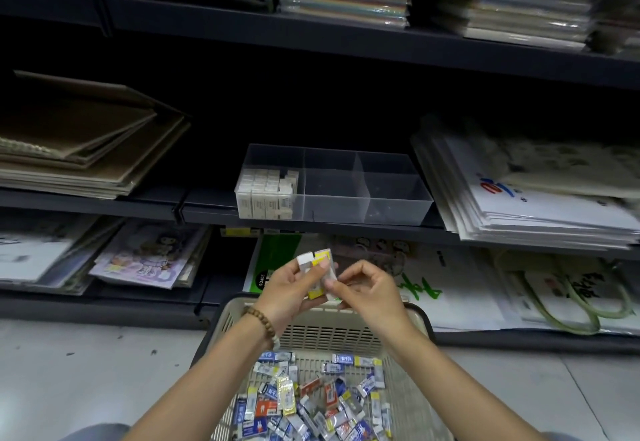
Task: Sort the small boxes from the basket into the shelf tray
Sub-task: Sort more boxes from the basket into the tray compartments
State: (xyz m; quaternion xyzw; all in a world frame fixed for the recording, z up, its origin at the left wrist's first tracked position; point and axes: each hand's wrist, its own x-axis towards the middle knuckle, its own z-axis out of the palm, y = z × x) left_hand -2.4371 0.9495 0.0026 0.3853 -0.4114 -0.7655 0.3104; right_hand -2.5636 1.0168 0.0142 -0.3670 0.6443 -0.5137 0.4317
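Boxes (320, 257), small, yellow-and-white cardboard, stand with long axes toward twelve o'clock, gripped in the left hand (285, 293); the right hand (375, 293) pinches one's lower end. The clear plastic divided tray (398, 213) lies at twelve o'clock from both hands, the beige plastic basket (329, 336) at six.

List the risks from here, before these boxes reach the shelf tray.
1. The left hand holds several small boxes loosely fanned while the right hand pinches one. One could slip and drop into the basket below.
2. The tray has its left compartment nearly full of white boxes. The yellow ones in hand might get mixed in there instead of going into another compartment.
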